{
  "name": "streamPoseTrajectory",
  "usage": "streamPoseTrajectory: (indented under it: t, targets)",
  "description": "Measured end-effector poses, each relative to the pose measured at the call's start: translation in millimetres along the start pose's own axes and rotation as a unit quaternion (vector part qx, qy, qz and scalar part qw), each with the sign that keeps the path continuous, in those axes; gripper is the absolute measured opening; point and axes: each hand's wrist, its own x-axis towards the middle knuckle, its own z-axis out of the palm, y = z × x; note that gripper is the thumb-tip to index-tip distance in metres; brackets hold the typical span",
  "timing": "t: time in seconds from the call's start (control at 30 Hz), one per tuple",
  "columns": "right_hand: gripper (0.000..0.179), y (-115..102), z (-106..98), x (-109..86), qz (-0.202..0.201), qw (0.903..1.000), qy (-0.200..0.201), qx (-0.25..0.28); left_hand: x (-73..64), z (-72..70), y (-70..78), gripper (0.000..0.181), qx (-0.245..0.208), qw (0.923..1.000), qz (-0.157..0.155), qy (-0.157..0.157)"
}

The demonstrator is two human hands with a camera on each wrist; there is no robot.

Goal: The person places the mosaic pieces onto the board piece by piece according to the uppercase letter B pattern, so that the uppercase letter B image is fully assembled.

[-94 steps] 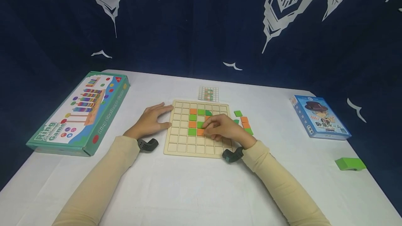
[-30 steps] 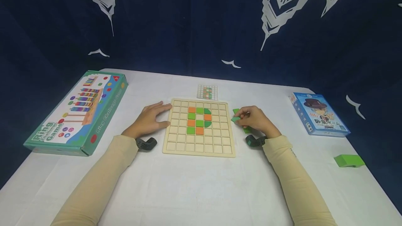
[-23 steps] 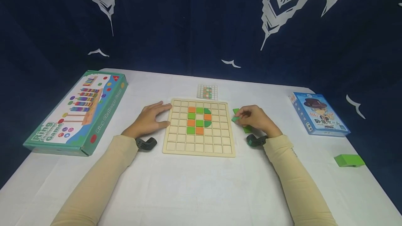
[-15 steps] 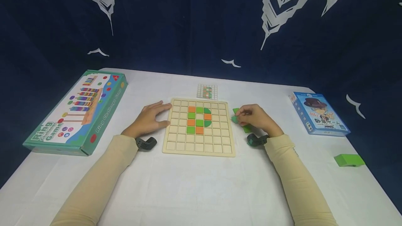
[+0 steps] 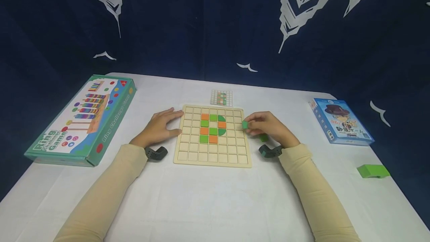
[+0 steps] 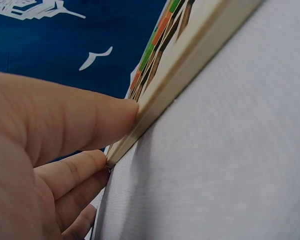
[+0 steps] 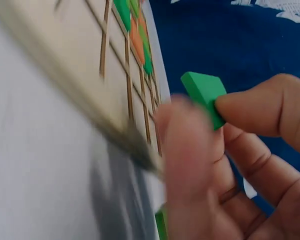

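A wooden grid board lies mid-table, with orange, light green and dark green tiles set in its cells. My left hand rests at its left edge with spread fingers; in the left wrist view the thumb touches the rim. Beside the board's right edge, my right hand pinches a dark green tile between thumb and fingers. The right wrist view shows this tile raised above the board. Under the right hand a light green tile peeks out; other loose tiles are hidden there.
Behind the board lies a printed pattern card. A large ring game box stands at the left, a blue game box at the right. A green block sits near the right table edge.
My right hand went from the board's middle, where a dark green rounded tile now sits, to the loose tiles. It has since moved slightly left with another dark green tile. My left hand stays put.
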Motion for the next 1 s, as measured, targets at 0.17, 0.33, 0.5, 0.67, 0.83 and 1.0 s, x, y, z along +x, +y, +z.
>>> streamPoseTrajectory:
  t: [0.17, 0.33, 0.5, 0.67, 0.83, 1.0]
  targets:
    - [0.028, -4.4, 10.9, 2.9, 0.019, 0.9997, -0.001, -0.015, 1.0, 0.9, -1.6, 0.071, 0.0, 1.0, -0.006, 0.001]
    - [0.027, -7.6, 21.7, 3.3, 0.019, 0.9996, -0.015, -0.012, 1.8, 1.3, -2.0, 0.071, 0.004, 1.0, -0.008, 0.001]
    - [0.025, -10.9, 32.9, 1.8, 0.01, 0.9992, -0.037, 0.011, 1.3, 0.6, -1.0, 0.071, 0.005, 0.9999, -0.009, 0.0]
    - [0.024, -11.3, 42.5, 2.6, 0.004, 0.9983, -0.053, 0.023, 1.2, 0.7, -1.0, 0.071, 0.005, 0.9999, -0.01, -0.001]
    - [0.025, -15.5, 53.0, 1.5, 0.001, 0.9982, -0.059, 0.009, 2.4, 1.7, -2.6, 0.071, 0.004, 0.9999, -0.013, -0.002]
    - [0.024, -21.2, 61.2, -1.5, -0.01, 0.9974, -0.069, -0.018, 2.7, 1.4, -3.3, 0.071, 0.003, 0.9999, -0.011, -0.003]
